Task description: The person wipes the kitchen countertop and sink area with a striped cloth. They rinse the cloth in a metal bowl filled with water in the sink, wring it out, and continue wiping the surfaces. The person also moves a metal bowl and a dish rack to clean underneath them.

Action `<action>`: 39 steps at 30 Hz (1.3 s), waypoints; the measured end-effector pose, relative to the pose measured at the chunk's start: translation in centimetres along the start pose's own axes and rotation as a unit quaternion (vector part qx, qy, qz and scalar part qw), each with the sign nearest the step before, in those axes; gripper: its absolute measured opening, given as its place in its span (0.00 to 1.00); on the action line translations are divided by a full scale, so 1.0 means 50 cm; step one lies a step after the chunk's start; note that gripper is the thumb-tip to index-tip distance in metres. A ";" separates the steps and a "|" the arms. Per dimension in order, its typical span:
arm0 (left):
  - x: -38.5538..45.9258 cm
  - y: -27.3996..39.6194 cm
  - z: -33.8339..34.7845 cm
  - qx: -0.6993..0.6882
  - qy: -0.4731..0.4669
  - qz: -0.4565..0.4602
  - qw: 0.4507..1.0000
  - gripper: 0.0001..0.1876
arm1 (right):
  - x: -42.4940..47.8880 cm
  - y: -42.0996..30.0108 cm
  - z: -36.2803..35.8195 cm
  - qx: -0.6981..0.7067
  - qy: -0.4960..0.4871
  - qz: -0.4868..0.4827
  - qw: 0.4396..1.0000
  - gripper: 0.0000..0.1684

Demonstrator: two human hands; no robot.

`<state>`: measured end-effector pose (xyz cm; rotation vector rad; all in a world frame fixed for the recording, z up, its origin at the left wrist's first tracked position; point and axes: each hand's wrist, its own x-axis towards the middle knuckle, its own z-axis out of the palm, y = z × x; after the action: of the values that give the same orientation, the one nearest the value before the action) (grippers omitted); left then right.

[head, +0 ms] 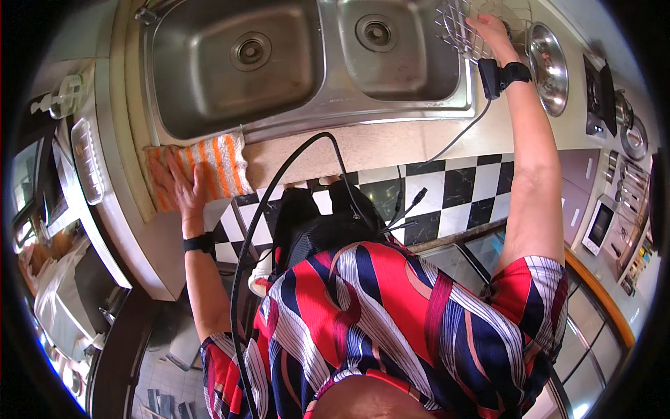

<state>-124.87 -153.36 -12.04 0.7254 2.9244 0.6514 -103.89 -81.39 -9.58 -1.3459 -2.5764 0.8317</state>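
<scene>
My left hand (180, 183) lies flat with its fingers spread on an orange-and-white striped cloth (222, 162). The cloth covers the counter's front left corner, below the large sink basin (209, 99). At the upper right, my right hand (491, 34) has its fingers curled at a metal wire rack (455, 26), gripping it. This rack overhangs the right edge of the smaller sink basin (403, 78), and its far part is blurred and partly hidden by the hand. Both basins are stainless steel, with a drain strainer in each.
A shiny metal bowl (549, 68) stands right of my right wrist. Beyond it is a gas stove (595, 99). A black cable (282, 173) loops before my body, and a thinner one hangs from the right wrist device (489, 78). A clear pump bottle (68, 97) stands at left.
</scene>
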 end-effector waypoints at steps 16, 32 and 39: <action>0.003 0.042 -0.025 0.133 0.006 0.045 0.990 0.37 | -0.330 -0.249 -0.076 0.044 -0.088 -0.195 0.976 0.11; -0.002 -0.009 -0.013 0.058 -0.009 0.019 0.998 0.38 | -0.128 -0.329 0.245 -0.415 -0.434 -0.161 0.783 0.23; -0.004 -0.001 -0.016 0.153 0.026 0.048 0.987 0.40 | -0.085 -0.231 0.282 -0.331 -0.375 -0.223 0.837 0.33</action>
<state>-124.83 -153.82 -11.35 0.8931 3.0908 0.2297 -114.56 -95.87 -14.86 -0.4100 -3.8230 0.4221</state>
